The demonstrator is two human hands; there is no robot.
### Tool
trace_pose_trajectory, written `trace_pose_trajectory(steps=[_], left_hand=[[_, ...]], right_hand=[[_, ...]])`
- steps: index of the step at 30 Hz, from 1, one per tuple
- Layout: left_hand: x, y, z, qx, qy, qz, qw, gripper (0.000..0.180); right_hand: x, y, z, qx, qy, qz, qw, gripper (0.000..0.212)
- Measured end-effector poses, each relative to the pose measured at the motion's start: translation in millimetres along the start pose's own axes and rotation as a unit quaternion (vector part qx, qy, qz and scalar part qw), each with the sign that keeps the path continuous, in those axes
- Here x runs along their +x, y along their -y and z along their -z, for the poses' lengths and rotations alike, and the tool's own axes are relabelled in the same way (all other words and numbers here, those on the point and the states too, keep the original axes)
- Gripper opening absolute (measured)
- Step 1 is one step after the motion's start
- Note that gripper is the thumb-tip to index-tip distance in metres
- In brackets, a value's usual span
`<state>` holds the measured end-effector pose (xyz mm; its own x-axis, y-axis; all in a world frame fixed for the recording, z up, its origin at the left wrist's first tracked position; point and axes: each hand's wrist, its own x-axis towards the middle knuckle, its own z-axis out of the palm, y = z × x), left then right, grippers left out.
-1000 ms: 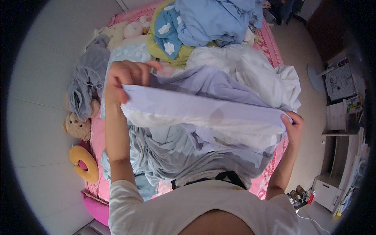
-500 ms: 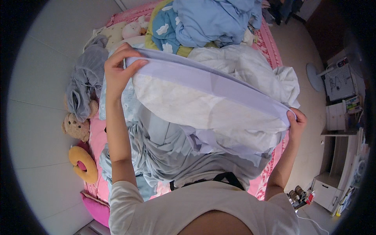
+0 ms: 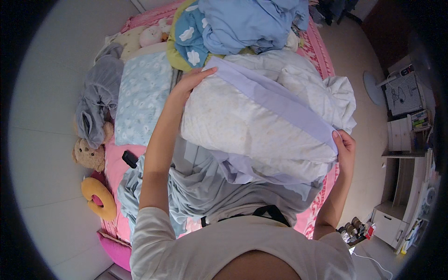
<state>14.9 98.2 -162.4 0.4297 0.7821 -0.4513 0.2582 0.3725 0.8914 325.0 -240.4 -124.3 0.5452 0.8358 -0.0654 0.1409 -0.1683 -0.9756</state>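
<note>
While a teddy bear [image 3: 89, 157] sits near the wall [image 3: 46, 116], left of a blue pillow [image 3: 143, 100], the left hand [image 3: 192, 80] holds the upper left corner of a white cloth [image 3: 242, 125], fingers together, thumb unclear. The cloth spreads above a rumpled grey sheet [image 3: 198, 175]; at its right end, the right hand [image 3: 346, 145] pinches the lavender border [image 3: 276, 104] between thumb and fingers.

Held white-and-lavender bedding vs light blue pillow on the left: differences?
Color: the white-and-lavender bedding is white with a lavender band; the light blue pillow has no such band.
Handling: the left hand and right hand hold the bedding's lavender edge; neither touches the pillow.
Width: the bedding spans more of the picture than the pillow.
Shared: both are pale, patterned fabric.
</note>
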Motion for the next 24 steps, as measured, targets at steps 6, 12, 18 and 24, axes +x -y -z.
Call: trace_pose_trajectory(steps=[6,12,18,24], left_hand=[[13,-17,9,-0.157,0.021,-0.193,0.968,0.030],[-55,-61,13,-0.325,0.002,-0.154,0.933,0.034],[-25,-21,17,-0.002,-0.158,-0.254,0.954,0.022],[-24,-17,-2,0.004,-0.032,-0.307,0.951,0.011]], right_hand=[[-2,-12,7,-0.001,-0.063,0.066,0.996,0.017],[-9,-15,20,0.094,-0.046,0.121,0.987,0.015],[6,-1,5,-0.092,-0.027,0.034,0.995,0.013],[2,-6,4,-0.112,-0.049,0.065,0.990,0.012]])
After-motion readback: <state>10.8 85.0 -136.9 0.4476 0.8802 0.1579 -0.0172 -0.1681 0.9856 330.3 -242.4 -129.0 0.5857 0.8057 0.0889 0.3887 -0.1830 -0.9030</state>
